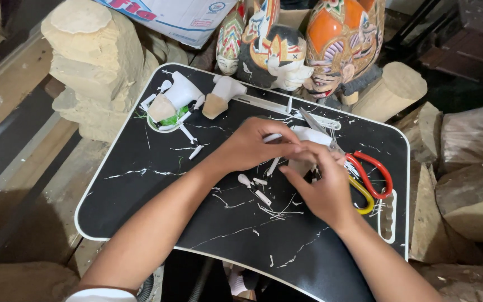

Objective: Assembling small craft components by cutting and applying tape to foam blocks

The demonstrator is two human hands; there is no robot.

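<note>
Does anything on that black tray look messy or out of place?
Yes. White scraps and thin slivers lie scattered across the black tray near both hands, as loose litter. Red and yellow handled scissors rest at the right edge beside the right hand. The left hand pinches a white piece.

White carved piece point(308, 137) held between both hands over the black tray — red-handled scissors point(364, 168) lie just right.

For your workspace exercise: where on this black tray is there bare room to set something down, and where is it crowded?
Free: the tray's left part, between its left rim and the left forearm, and the near right stretch below the right hand. Crowded: the far left corner with white pieces, and around the scissors.
</note>
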